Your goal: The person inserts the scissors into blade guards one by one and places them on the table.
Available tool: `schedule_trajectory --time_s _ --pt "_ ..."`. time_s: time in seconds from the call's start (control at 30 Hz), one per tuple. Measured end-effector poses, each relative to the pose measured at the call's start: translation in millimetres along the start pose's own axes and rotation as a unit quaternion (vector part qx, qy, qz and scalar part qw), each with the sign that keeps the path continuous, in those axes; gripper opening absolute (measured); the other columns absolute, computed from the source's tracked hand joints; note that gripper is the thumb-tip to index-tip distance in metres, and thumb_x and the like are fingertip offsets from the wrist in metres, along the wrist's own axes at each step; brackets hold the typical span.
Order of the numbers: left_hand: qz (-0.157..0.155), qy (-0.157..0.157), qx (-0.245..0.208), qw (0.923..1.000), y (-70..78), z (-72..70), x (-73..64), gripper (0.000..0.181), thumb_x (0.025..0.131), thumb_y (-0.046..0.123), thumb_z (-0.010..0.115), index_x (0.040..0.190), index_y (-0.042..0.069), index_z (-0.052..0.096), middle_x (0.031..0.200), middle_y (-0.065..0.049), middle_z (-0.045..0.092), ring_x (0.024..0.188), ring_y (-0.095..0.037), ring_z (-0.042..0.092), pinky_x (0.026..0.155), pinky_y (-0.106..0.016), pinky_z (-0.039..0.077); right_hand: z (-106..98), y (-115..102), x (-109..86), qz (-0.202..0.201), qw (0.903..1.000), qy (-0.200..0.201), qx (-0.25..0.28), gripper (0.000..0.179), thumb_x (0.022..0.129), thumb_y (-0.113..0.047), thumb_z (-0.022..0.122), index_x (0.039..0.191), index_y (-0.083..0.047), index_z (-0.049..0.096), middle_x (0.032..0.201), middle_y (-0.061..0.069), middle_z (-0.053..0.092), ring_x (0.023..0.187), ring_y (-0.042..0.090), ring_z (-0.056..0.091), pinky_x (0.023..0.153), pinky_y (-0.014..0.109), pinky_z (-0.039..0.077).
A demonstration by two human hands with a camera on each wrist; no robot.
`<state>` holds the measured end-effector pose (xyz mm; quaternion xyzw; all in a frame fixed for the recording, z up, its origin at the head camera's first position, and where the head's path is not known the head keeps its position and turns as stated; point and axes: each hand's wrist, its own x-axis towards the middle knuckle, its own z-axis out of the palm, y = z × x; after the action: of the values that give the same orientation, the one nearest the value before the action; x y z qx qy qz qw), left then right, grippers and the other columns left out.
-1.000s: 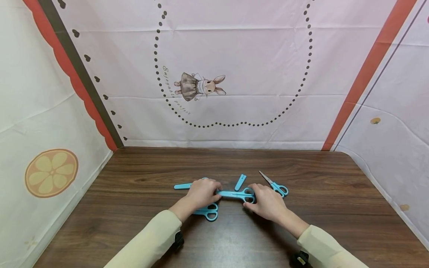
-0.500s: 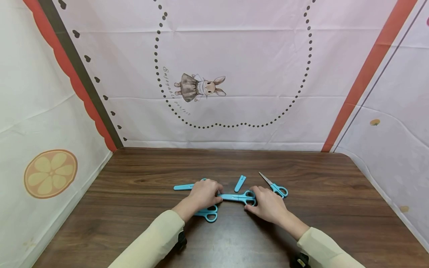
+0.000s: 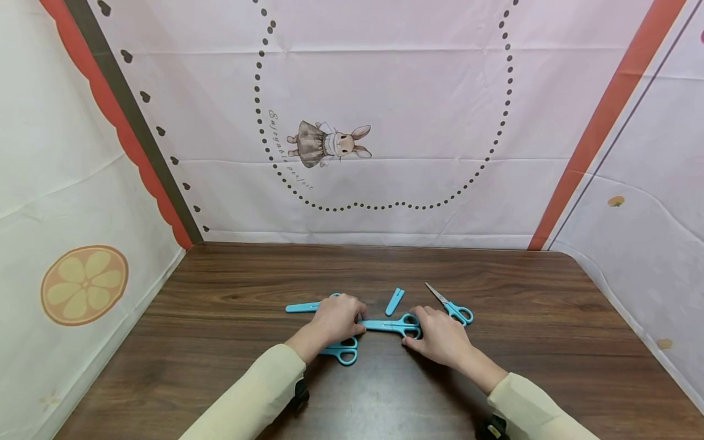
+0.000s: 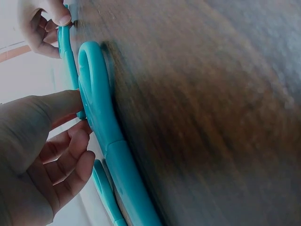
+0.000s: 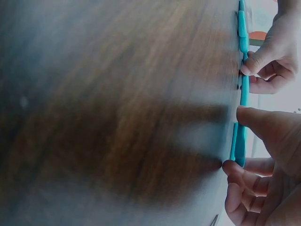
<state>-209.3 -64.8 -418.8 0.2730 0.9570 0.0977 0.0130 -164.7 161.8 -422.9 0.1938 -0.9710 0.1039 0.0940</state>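
In the head view, blue-handled scissors (image 3: 382, 326) in a blue blade cover lie sideways between both hands. My left hand (image 3: 334, 319) pinches the covered tip between thumb and fingers. At the other end, my right hand (image 3: 440, 335) holds the finger loops with thumb and fingertips. The left wrist view shows a second pair of covered scissors (image 4: 120, 155) close beside the left thumb; in the head view their loops (image 3: 346, 351) stick out below that hand. Behind the left hand lies a third covered pair (image 3: 301, 307), partly hidden.
Uncovered scissors (image 3: 455, 310) with bare metal blades lie just beyond the right hand, tip pointing away to the left. A loose blue blade cover (image 3: 395, 302) rests behind the held pair. The wooden table (image 3: 247, 269) ends at a printed cloth backdrop (image 3: 418, 110).
Both hands and the held scissors have shifted slightly toward the person and to the right. Over the last half second they are almost still. The other scissors stay in place.
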Motion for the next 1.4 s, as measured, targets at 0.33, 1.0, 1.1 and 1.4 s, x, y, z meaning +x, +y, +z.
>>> schedule_trajectory --time_s 0.33,1.0,1.1,1.4 --pt "-0.001 0.003 0.001 1.0 0.7 0.0 0.5 0.012 0.078 0.032 0.072 0.086 0.023 0.07 0.061 0.014 0.053 0.05 -0.002 0.045 0.047 -0.023 0.038 0.8 0.1 -0.8 -0.007 0.9998 -0.005 -0.016 0.047 0.071 -0.041 0.076 0.099 -0.007 0.059 0.076 0.0 0.054 0.059 0.009 0.047 0.047 0.025 0.036" --pt "-0.001 0.003 -0.001 1.0 0.7 0.1 0.1 0.013 0.077 0.031 0.073 0.086 0.022 0.07 0.058 0.015 0.052 0.049 -0.002 0.044 0.046 -0.022 0.037 1.1 -1.7 -2.6 0.0 0.9996 -0.014 -0.025 0.048 0.071 -0.042 0.076 0.101 -0.007 0.061 0.078 0.0 0.053 0.06 0.011 0.047 0.049 0.026 0.037" --pt "0.0 0.003 -0.001 1.0 0.6 0.1 0.0 0.013 0.077 0.031 0.073 0.086 0.022 0.07 0.058 0.015 0.052 0.049 -0.002 0.044 0.046 -0.022 0.037 1.7 -1.3 -3.1 -0.001 0.9995 -0.013 -0.03 0.048 0.071 -0.043 0.076 0.101 -0.008 0.061 0.078 0.0 0.053 0.06 0.01 0.046 0.048 0.026 0.036" --pt "0.002 0.005 -0.001 1.0 0.0 1.0 0.2 0.013 0.078 0.032 0.072 0.086 0.022 0.07 0.06 0.014 0.053 0.05 -0.002 0.045 0.046 -0.022 0.038 3.5 -1.5 -3.1 0.0 0.9991 -0.011 -0.04 0.051 0.072 -0.044 0.075 0.104 -0.007 0.062 0.083 0.003 0.056 0.062 0.013 0.05 0.05 0.027 0.038"
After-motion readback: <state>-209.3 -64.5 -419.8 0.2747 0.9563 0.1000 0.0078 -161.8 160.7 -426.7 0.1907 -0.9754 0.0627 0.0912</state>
